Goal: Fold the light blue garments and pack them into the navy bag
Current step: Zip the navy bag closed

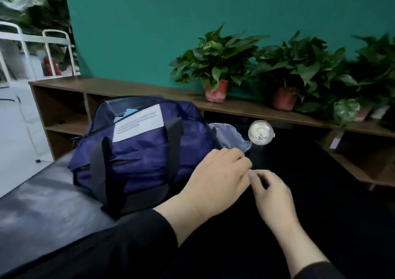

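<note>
The navy bag (141,150) stands on the black table (299,193), left of centre, with dark straps and a white label. Its top is partly unzipped, and a bit of light blue garment (130,112) shows inside. A pale blue-grey cloth (230,136) lies behind the bag's right end. My left hand (215,180) hovers at the bag's right end with fingers loosely curled and nothing visible in it. My right hand (271,195) is just beside it, fingertips bent toward the left hand's fingers, also holding nothing I can see.
A round clear plastic lid or container (260,132) lies on the table behind the hands. A low wooden shelf (128,88) runs along the teal wall and carries potted plants (218,65). A white metal frame (27,43) stands at far left.
</note>
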